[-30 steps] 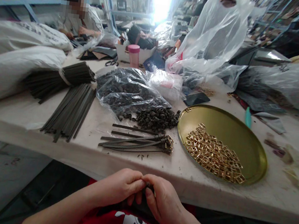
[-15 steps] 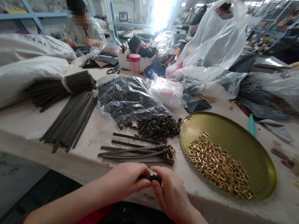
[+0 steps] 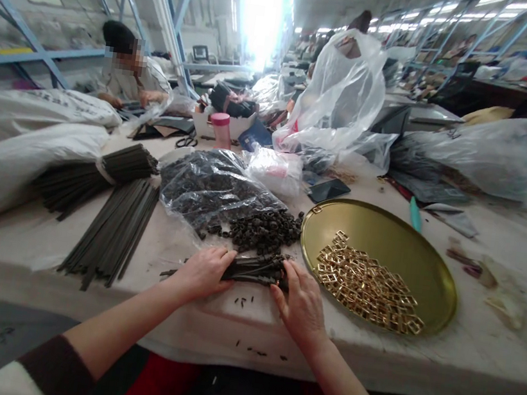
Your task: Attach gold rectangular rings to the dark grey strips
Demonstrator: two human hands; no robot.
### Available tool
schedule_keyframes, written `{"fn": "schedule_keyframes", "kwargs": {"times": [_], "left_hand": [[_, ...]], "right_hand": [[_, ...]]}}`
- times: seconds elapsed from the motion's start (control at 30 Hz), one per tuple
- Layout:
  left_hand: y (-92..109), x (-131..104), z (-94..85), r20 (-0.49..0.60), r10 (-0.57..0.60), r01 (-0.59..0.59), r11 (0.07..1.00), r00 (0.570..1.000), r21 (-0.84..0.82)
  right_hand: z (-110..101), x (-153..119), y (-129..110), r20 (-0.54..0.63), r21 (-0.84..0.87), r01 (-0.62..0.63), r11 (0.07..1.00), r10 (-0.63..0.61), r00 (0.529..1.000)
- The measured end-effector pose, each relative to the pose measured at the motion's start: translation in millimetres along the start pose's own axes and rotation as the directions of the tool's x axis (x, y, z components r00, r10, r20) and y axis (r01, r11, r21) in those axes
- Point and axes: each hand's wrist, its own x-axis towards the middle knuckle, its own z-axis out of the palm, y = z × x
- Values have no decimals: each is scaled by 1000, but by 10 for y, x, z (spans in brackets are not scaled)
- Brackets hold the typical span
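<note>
Near the table's front edge, dark straps with gold buckles [image 3: 254, 269] lie gathered in a narrow bundle. My left hand [image 3: 206, 272] is closed round the bundle's left part, and my right hand [image 3: 299, 298] grips its buckle end. Just behind sits a pile of small dark loops [image 3: 266, 229], spilling from a clear plastic bag [image 3: 216, 185]. To the right, a gold oval tray [image 3: 385, 230] bears many gold rectangular buckles [image 3: 363, 285]. Loose dark strips [image 3: 111, 229] lie at the left, below a tied bundle of strips [image 3: 94, 175].
White sacks [image 3: 25, 160] line the left side. Behind are a pink-lidded jar [image 3: 220, 130], a dark phone-like slab [image 3: 329, 190] and a large clear bag [image 3: 343, 91]. A teal tool [image 3: 415, 214] lies beyond the tray. A person [image 3: 129, 73] sits at the back left.
Both hands have moved forward from the table edge onto the buckled straps, which are now gathered closer together. The small dark piece between my fingers no longer shows. The view has shifted.
</note>
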Motion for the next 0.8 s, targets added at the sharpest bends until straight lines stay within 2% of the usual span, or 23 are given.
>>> {"fn": "schedule_keyframes", "kwargs": {"times": [0.13,0.2,0.27,0.33,0.37,0.4,0.47,0.5,0.53,0.57,0.6,0.63,0.67,0.77,0.8], "left_hand": [[155,32,-20,27,-1,0,999,1000,41],[233,43,-26,34,-15,13,998,999,57],[291,38,-64,33,-49,46,996,998,76],[334,5,-147,22,-95,92,991,995,99],[358,-25,-203,15,-115,112,988,993,110],[393,-64,-265,6,-129,128,984,992,121],[515,-166,-389,-12,-134,134,981,991,137],[610,-226,-440,-18,-121,122,982,992,142],[728,-290,-478,-25,-96,99,985,995,144],[865,-354,-498,-32,-59,63,987,998,146],[1016,-414,-500,-41,-8,14,989,999,144],[1174,-464,-483,-97,31,-17,989,995,145],[1334,-499,-449,-172,64,-36,986,983,165],[1809,-506,-292,-329,237,-174,962,914,210],[1959,-487,-244,-347,296,-241,951,890,193]], "right_hand": [[-27,49,4,-15,47,-3,999,4,1000],[-69,22,-3,-74,73,-10,997,15,997],[-133,-90,-50,-164,131,7,991,15,986],[-198,-279,-160,-206,242,42,969,8,979],[-225,-382,-242,-183,324,47,945,14,983],[-247,-474,-337,-111,427,38,903,11,994],[-295,-582,-551,96,669,-92,737,37,995],[-333,-585,-656,202,775,-212,595,85,976],[-387,-553,-748,299,865,-335,375,152,942],[-460,-495,-817,363,915,-392,98,227,904],[-549,-421,-855,413,908,-370,-198,273,869],[-652,-343,-855,455,846,-275,-458,351,818],[-766,-277,-815,453,836,-209,-507,424,784],[-1171,-253,-497,403,857,-66,-511,585,704],[-1339,-327,-360,362,850,8,-527,594,719]]}}
